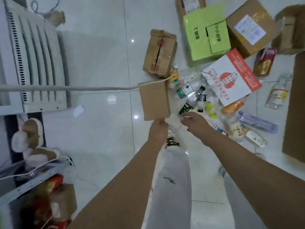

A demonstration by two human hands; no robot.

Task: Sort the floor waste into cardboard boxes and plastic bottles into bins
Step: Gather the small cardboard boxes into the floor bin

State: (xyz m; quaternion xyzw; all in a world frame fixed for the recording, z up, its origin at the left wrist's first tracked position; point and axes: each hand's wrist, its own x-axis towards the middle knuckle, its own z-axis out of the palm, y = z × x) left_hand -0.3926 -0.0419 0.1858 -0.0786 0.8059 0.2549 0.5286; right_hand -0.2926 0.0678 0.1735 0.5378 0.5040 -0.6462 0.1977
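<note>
Now grips in the curled left hand [157,129] the near edge of a plain cardboard box [154,100], at twelve o'clock from that hand. Lays the right hand [194,121] by the base of a dark-labelled clear bottle [189,104] at eleven o'clock; cannot tell whether gripping or only touching. Finds heaped plastic bottles [183,91] at twelve, a taped cardboard box [159,53] at eleven, a green carton [206,37] and red-and-white carton [231,78] at one, a purple bottle [257,123] at three.

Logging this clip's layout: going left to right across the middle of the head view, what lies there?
White louvred appliance, plain cardboard box, red-and-white paper bag, clear yellow-labelled bottle, flat cardboard sheet.
</note>
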